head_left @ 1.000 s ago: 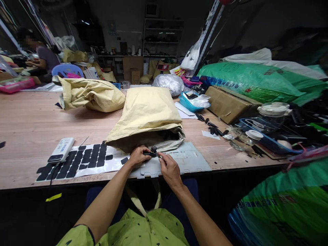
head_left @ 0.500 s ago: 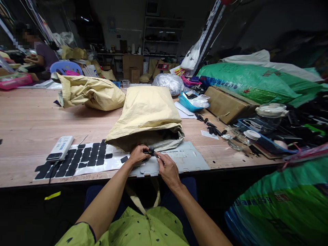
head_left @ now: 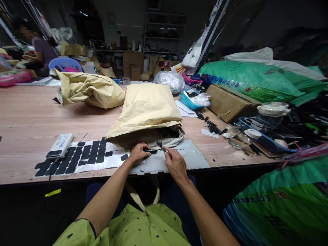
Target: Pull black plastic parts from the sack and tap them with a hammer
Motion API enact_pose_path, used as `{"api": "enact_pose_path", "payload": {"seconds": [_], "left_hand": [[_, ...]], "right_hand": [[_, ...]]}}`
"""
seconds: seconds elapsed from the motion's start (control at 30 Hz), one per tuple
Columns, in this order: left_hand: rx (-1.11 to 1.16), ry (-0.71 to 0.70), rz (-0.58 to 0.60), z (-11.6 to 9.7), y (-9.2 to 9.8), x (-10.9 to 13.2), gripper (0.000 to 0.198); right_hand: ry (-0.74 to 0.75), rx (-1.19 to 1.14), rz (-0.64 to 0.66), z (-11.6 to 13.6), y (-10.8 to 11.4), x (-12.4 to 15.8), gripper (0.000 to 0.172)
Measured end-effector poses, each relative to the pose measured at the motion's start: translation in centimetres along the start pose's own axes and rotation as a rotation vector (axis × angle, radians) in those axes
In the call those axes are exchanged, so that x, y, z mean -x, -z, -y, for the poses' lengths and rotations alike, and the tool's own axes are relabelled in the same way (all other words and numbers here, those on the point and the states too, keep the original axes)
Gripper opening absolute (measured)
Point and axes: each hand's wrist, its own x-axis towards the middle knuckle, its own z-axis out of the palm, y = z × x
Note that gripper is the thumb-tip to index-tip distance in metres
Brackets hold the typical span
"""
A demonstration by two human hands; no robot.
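My left hand (head_left: 137,152) is closed on a small flat black part (head_left: 150,150), held just above a grey plastic panel (head_left: 184,159) at the table's near edge. My right hand (head_left: 174,162) pinches a thin tool with a round dark knob (head_left: 160,144), a little to the right of the black part. Both hands work in front of the open mouth of a tan woven sack (head_left: 147,112). Left of my hands lies a white sheet with several black pads (head_left: 84,157).
A white remote-like device (head_left: 60,145) rests on the sheet's left end. A second tan sack (head_left: 87,89) lies further back. Small black parts (head_left: 212,128), a cardboard box (head_left: 228,102), a blue tray (head_left: 266,136) and green sacks (head_left: 251,80) crowd the right. Another person (head_left: 38,51) sits far left.
My right hand has drawn the knobbed tool away to the right, apart from the black part in my left hand. The camera view has shifted slightly.
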Motion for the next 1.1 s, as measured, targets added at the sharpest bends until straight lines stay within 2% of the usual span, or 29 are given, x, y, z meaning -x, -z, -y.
{"api": "enact_pose_path", "payload": {"seconds": [0.1, 0.2, 0.33, 0.53, 0.6, 0.7, 0.83, 0.97, 1.1], "left_hand": [[0.000, -0.003, -0.003, -0.1, 0.1, 0.1, 0.027], [0.005, 0.008, -0.004, -0.1, 0.1, 0.1, 0.027], [0.000, -0.007, 0.011, -0.1, -0.1, 0.1, 0.027], [-0.016, -0.043, 0.060, -0.3, 0.6, 0.2, 0.025], [-0.014, -0.093, 0.100, -0.5, 1.1, 1.1, 0.023], [-0.077, -0.184, 0.184, -0.7, 1.4, 3.6, 0.018], [-0.248, -0.240, 0.257, -0.7, 0.5, 7.9, 0.011], [-0.431, -0.320, 0.215, -0.1, -1.3, 10.4, 0.006], [-0.492, -0.355, 0.150, 0.3, -2.1, 10.6, 0.004]], "right_hand": [[-0.014, 0.095, -0.093, -1.2, 0.1, -2.4, 0.035], [-0.016, 0.265, -0.071, -3.1, -0.2, -3.8, 0.034], [0.041, 0.376, -0.060, -5.0, -1.2, -3.4, 0.033], [0.061, 0.447, -0.065, -4.9, -1.5, -2.9, 0.034], [0.062, 0.456, -0.056, -4.7, -1.4, -3.0, 0.034], [0.061, 0.463, -0.063, -4.8, -1.4, -3.0, 0.033], [0.067, 0.461, -0.071, -5.0, -1.5, -3.0, 0.032], [0.053, 0.453, -0.062, -4.9, -1.5, -2.9, 0.031], [0.043, 0.449, -0.062, -4.7, -1.5, -2.9, 0.032]]}}
